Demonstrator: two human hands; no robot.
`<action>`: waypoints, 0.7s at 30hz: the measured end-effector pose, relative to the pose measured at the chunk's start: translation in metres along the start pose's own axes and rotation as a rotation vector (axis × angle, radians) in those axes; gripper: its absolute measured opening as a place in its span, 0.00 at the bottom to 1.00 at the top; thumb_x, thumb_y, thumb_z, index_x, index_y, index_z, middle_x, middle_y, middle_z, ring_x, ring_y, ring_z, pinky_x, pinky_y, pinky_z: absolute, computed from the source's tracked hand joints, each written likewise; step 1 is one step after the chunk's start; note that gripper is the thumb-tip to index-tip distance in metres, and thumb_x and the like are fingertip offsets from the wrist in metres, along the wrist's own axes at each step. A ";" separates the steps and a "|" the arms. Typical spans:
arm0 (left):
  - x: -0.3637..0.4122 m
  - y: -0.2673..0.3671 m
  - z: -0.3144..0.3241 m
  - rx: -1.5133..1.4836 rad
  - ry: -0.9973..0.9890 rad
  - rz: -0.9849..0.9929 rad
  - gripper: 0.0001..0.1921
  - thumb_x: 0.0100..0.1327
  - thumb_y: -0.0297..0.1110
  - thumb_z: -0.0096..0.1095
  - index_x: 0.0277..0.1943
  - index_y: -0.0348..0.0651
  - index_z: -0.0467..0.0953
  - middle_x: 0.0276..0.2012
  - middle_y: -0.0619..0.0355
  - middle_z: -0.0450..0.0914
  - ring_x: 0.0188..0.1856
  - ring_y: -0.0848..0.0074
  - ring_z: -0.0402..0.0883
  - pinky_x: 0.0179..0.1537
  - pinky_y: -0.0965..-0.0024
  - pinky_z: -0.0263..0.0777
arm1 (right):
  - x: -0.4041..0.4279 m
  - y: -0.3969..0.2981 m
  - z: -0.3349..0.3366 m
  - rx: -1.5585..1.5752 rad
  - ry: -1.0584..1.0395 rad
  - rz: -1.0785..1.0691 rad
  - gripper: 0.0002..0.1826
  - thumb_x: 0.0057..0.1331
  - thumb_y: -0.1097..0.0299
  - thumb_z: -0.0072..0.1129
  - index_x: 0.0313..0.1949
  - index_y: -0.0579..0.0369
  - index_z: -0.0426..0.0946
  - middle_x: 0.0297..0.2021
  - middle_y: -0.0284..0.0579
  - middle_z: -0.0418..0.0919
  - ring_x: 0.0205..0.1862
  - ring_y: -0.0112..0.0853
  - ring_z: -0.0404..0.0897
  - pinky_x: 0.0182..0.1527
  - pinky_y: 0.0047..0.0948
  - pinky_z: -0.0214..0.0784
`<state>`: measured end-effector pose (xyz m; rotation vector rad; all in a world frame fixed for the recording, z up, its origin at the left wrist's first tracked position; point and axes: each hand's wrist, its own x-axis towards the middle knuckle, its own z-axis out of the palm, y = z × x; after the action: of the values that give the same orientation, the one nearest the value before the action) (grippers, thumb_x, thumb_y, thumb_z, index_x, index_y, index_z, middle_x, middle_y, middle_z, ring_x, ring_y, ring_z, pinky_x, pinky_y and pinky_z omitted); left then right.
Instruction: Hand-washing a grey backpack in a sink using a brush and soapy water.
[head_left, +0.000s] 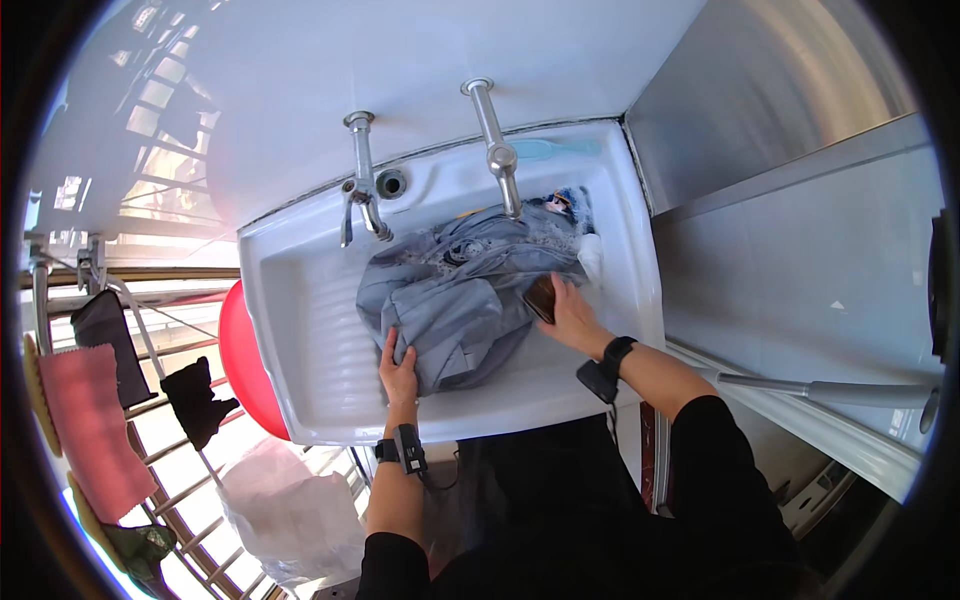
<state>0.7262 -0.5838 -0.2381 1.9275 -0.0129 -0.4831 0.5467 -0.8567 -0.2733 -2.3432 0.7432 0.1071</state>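
A wet grey garment lies bunched in a white ceramic laundry sink, with suds on its upper folds. At its lower left edge, my left hand holds the cloth between thumb and fingers. My right hand grips a dark brown brush, apparently wooden-backed, against the garment's right side. The brush's underside is hidden. Soapy dark blue cloth and a white piece of cloth sit at the sink's right end.
Two metal taps, one left and one right, reach over the sink from the wall. A pale blue brush-like object rests on the back ledge. Left of the sink are a red basin and hanging cloths, including a pink one.
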 end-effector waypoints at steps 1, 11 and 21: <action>-0.002 0.000 0.000 -0.002 0.010 0.001 0.26 0.56 0.23 0.57 0.60 0.37 0.67 0.55 0.49 0.72 0.57 0.71 0.69 0.59 0.74 0.58 | -0.009 0.009 0.000 -0.033 -0.083 0.009 0.52 0.49 0.60 0.67 0.66 0.61 0.42 0.48 0.62 0.63 0.50 0.54 0.68 0.48 0.45 0.66; -0.031 0.002 0.010 -0.120 -0.144 0.021 0.29 0.56 0.20 0.53 0.63 0.36 0.61 0.60 0.49 0.66 0.62 0.70 0.63 0.63 0.73 0.50 | 0.002 0.038 0.034 -0.108 -0.357 0.272 0.53 0.50 0.67 0.65 0.66 0.59 0.37 0.44 0.67 0.73 0.47 0.55 0.74 0.51 0.46 0.65; -0.036 -0.015 0.012 -0.146 -0.043 -0.006 0.20 0.65 0.24 0.45 0.61 0.33 0.64 0.57 0.54 0.70 0.56 0.75 0.69 0.55 0.76 0.62 | -0.016 -0.156 0.016 0.441 -0.122 -0.435 0.46 0.53 0.55 0.64 0.66 0.55 0.51 0.45 0.59 0.67 0.48 0.50 0.68 0.50 0.39 0.64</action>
<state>0.6859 -0.5798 -0.2439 1.7745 0.0010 -0.5155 0.6192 -0.7426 -0.1915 -1.9970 0.1602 -0.0955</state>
